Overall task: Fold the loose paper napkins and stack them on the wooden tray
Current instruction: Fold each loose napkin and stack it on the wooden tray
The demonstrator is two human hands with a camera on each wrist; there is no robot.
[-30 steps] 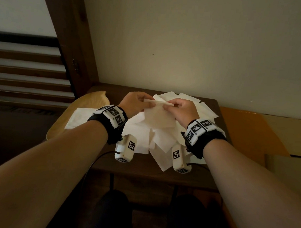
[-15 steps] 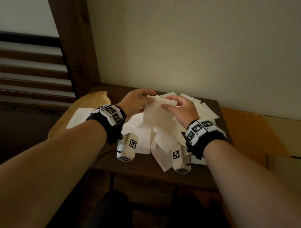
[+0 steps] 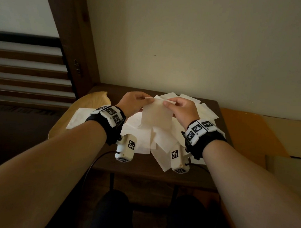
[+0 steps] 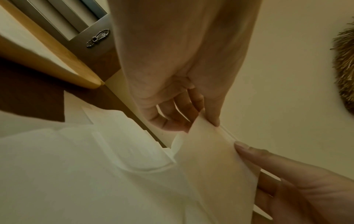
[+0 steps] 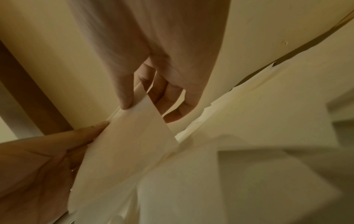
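Though unseen overhead, keyhole plate [image 4: 98,38] wrist-side.

Napkin [image 3: 156,115]: lifted from a folded bundle at the pile, now hanging full-length.
Left hand [image 3: 133,103], right hand [image 3: 181,110]: raised slightly, pinching its top corners.

Tray [image 3: 85,107] left on table [image 3: 141,170], loose napkins [image 3: 140,140] right of it, one napkin [image 3: 156,116] held above them

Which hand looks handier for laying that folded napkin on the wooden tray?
Probably the left hand. Both hands pinch the napkin's top edge, but the wooden tray lies on that side, while the right hand would have to cross over.
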